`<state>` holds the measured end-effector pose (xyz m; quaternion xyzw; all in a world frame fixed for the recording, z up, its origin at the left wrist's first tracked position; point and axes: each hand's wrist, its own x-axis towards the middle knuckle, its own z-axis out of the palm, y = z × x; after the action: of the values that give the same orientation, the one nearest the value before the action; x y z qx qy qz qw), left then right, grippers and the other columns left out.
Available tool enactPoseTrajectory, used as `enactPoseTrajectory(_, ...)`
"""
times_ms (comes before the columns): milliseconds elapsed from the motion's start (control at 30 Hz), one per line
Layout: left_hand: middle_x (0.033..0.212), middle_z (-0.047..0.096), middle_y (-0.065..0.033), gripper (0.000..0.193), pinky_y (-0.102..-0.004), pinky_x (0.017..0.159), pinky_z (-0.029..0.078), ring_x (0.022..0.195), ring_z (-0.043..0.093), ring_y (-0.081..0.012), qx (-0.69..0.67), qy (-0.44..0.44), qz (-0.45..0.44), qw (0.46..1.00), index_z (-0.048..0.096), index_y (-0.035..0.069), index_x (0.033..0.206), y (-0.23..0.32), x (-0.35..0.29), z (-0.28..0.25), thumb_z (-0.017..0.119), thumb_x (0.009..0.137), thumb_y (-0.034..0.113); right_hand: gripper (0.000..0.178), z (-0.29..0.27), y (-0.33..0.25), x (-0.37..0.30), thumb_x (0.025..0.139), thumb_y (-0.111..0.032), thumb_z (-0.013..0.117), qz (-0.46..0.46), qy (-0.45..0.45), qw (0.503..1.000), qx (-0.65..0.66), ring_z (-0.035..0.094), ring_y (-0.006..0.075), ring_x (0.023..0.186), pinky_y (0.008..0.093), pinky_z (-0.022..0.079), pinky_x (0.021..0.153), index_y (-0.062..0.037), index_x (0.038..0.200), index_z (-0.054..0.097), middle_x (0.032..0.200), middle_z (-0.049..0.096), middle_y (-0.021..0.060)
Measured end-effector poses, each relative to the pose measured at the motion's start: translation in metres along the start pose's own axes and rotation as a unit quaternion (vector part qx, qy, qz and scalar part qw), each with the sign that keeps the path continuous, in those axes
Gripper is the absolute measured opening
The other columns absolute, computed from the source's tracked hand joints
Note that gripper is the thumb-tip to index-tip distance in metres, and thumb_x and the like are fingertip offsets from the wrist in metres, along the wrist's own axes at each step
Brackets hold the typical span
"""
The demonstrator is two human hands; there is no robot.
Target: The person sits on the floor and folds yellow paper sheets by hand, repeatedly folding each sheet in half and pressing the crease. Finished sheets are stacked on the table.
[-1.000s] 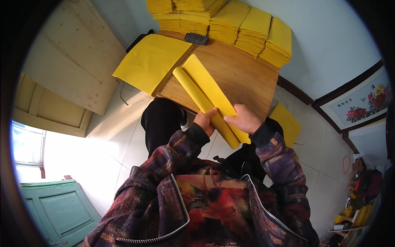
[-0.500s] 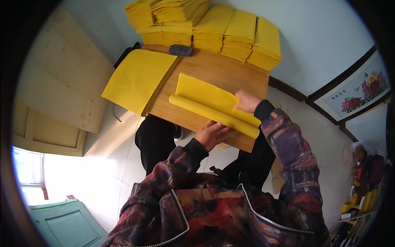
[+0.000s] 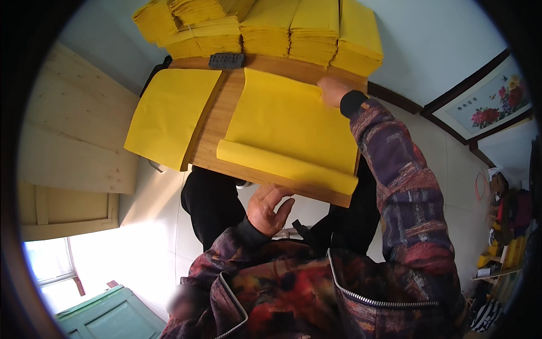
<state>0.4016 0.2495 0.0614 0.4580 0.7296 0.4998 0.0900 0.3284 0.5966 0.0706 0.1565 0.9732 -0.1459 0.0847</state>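
A large yellow paper sheet [image 3: 288,116] lies spread on the wooden table [image 3: 206,138], its near edge rolled or folded over into a loose flap [image 3: 282,168]. At the sheet's far right corner my right hand [image 3: 334,92] is closed, pinching the paper. My left hand [image 3: 266,209] is at the table's front edge, below the flap; its thumb stands apart from the fingers and nothing shows in it. To the left, a flat pile of yellow sheets [image 3: 169,113] reaches past the table's side.
Folded yellow paper stacks [image 3: 271,31] line the back of the table. A dark grey block [image 3: 227,60] sits before them. A framed flower picture [image 3: 485,101] leans at the right wall, and a green cabinet door [image 3: 113,316] is at lower left.
My right hand has moved away from me, drawing the sheet's far edge with it, so the roll has opened out. My left hand has left the roll and come nearer to me.
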Motion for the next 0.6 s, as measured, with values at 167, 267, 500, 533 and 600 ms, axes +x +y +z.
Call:
enactPoseTrajectory(167, 0.105, 0.061, -0.0090, 0.034, -0.0410, 0.083, 0.045, 0.103, 0.057, -0.0301, 0.165, 0.001, 0.138, 0.977, 0.063, 0.008, 0.098, -0.005, -0.001, 0.004, 0.076, 0.067, 0.011, 0.027, -0.005, 0.009, 0.014, 0.083, -0.010, 0.057, 0.018, -0.008, 0.997, -0.073, 0.058, 0.0392, 0.103, 0.0447, 0.047, 0.086, 0.0020, 0.107, 0.062, 0.109, 0.061, 0.0236)
enactPoseTrajectory(267, 0.120, 0.057, -0.0090, 0.042, -0.0460, 0.091, 0.041, 0.116, 0.050, -0.0322, 0.195, -0.041, 0.138, 0.970, 0.062, 0.010, 0.109, -0.012, -0.006, 0.007, 0.075, 0.071, 0.020, 0.021, -0.001, 0.017, 0.027, 0.085, -0.008, 0.056, 0.015, 0.015, 0.995, -0.102, 0.061, 0.0382, 0.099, 0.0452, 0.049, 0.082, 0.0004, 0.103, 0.064, 0.106, 0.063, 0.0218)
enactPoseTrajectory(500, 0.149, 0.031, -0.0069, 0.063, -0.0527, 0.110, 0.019, 0.139, 0.025, -0.0291, 0.288, -0.147, 0.055, 0.945, 0.048, 0.023, 0.133, -0.030, -0.007, 0.016, 0.071, 0.075, 0.034, 0.034, -0.010, 0.024, 0.033, 0.082, -0.015, 0.061, -0.014, -0.017, 0.999, -0.038, 0.054, 0.0391, 0.106, 0.0437, 0.044, 0.091, 0.0031, 0.110, 0.060, 0.116, 0.058, 0.0226)
enactPoseTrajectory(533, 0.150, 0.029, -0.0071, 0.066, -0.0520, 0.111, 0.018, 0.139, 0.025, -0.0290, 0.291, -0.150, 0.053, 0.943, 0.046, 0.024, 0.135, -0.033, -0.006, 0.018, 0.071, 0.075, 0.035, 0.034, -0.011, 0.023, 0.031, 0.082, -0.015, 0.061, -0.018, -0.020, 0.999, -0.047, 0.053, 0.0391, 0.107, 0.0436, 0.043, 0.092, 0.0034, 0.111, 0.060, 0.115, 0.058, 0.0232)
enactPoseTrajectory(600, 0.151, 0.027, -0.0075, 0.071, -0.0509, 0.112, 0.016, 0.140, 0.022, -0.0285, 0.289, -0.171, 0.050, 0.941, 0.042, 0.024, 0.138, -0.038, -0.006, 0.022, 0.071, 0.074, 0.036, 0.036, -0.013, 0.023, 0.027, 0.083, -0.016, 0.061, -0.057, 0.008, 0.996, -0.061, 0.053, 0.0390, 0.108, 0.0433, 0.043, 0.093, 0.0041, 0.114, 0.058, 0.115, 0.058, 0.0242)
